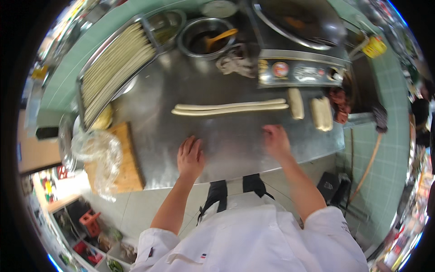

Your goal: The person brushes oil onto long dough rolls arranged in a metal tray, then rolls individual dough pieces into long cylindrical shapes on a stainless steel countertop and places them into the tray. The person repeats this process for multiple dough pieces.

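Observation:
Two long, thin dough strips [231, 107] lie side by side across the steel worktop [159, 102]. Below their left half, my left hand [191, 158] rests on or just over the steel, fingers slightly apart and holding nothing. My right hand [277, 140] is below the strips' right end, blurred, with its fingers curled; whether anything is in it cannot be told. A short, thick dough piece [296, 103] lies right of the strips, and a few more dough pieces [322, 114] sit together farther right. A metal tray [80, 98] at the upper left holds many dough strips in rows.
A wooden board [131, 159] with a clear plastic bag [102, 153] lies at the left. Behind are a steel bowl [181, 42] of dark liquid with an orange-handled utensil [222, 35], a crumpled cloth [236, 63] and a large wok [275, 27] above a steel stove front [294, 83].

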Demonstrator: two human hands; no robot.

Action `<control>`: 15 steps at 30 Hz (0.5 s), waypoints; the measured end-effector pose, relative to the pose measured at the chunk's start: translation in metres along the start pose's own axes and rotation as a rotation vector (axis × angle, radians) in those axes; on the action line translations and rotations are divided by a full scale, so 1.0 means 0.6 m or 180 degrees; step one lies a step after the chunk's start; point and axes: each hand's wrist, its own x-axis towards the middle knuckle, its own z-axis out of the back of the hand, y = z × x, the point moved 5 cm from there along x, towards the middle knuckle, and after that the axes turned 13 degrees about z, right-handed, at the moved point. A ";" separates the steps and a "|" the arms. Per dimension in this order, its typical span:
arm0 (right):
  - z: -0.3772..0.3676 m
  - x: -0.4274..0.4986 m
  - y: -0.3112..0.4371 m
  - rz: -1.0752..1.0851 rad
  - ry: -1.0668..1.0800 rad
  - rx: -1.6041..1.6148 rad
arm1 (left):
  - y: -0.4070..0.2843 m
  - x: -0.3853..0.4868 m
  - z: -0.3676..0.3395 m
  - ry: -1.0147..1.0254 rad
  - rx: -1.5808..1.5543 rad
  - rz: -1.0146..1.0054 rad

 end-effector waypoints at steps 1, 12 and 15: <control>0.001 0.011 -0.001 -0.0027 0.0018 -0.0106 | -0.006 -0.012 -0.010 -0.0103 0.0110 -0.0082; 0.222 -0.017 -0.140 -0.0672 -0.0442 -0.0805 | 0.009 -0.134 0.004 0.0630 0.0361 -0.0028; 0.298 0.027 -0.200 -0.0349 -0.0398 -0.1445 | 0.035 -0.187 0.018 0.0663 0.0403 0.0100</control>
